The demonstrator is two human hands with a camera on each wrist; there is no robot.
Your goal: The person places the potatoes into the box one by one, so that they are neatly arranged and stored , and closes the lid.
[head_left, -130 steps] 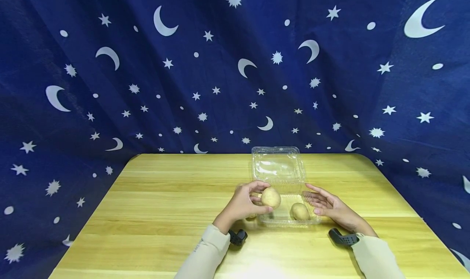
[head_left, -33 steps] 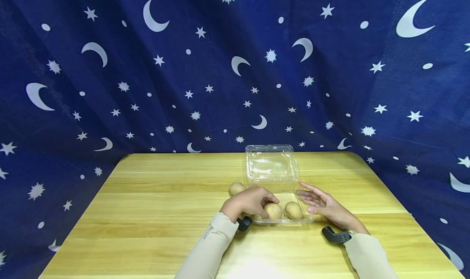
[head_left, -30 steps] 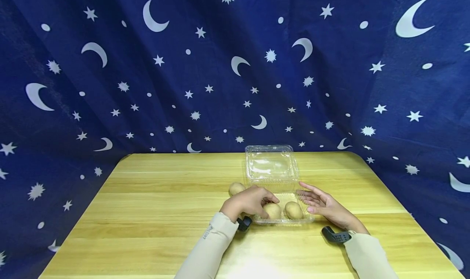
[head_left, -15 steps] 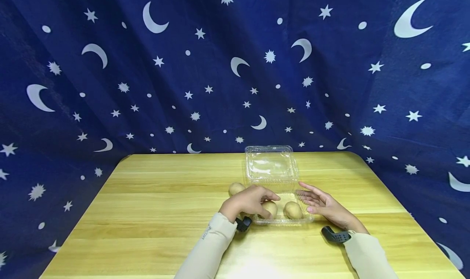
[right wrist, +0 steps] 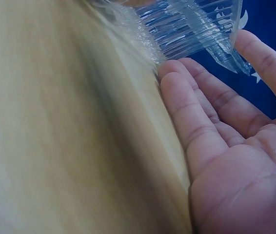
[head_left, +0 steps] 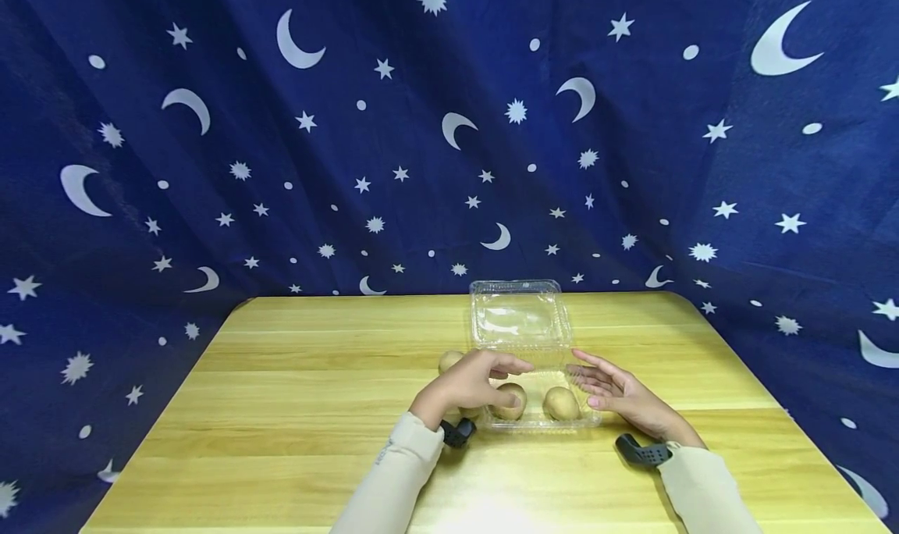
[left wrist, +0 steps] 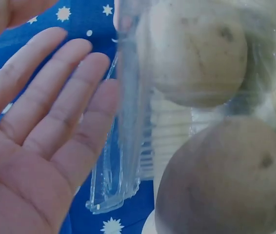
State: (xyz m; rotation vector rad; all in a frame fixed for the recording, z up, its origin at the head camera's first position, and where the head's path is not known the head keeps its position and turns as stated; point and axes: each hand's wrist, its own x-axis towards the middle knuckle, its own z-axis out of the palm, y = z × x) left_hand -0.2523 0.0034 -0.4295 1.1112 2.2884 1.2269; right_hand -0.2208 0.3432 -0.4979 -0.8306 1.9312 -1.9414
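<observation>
A clear plastic clamshell box lies on the table, its lid tipped back. Inside sit two potatoes, a left potato and a right potato. My left hand hovers over the box's left side, fingers extended and thumb in front of the left potato; it holds nothing. In the left wrist view the palm faces the camera, apart from the potato nearest the lens. My right hand stays at the box's right wall, straight fingers beside the ribbed plastic.
Outside the box, left of it, one potato shows behind my left hand. Another potato is mostly hidden under that hand. The wooden table ends at a blue star-and-moon curtain.
Over four seconds ago my left hand held a potato above the box; it now lies inside. In the last second it shifted left and the hand let go, fingers spreading. My right hand stayed put.
</observation>
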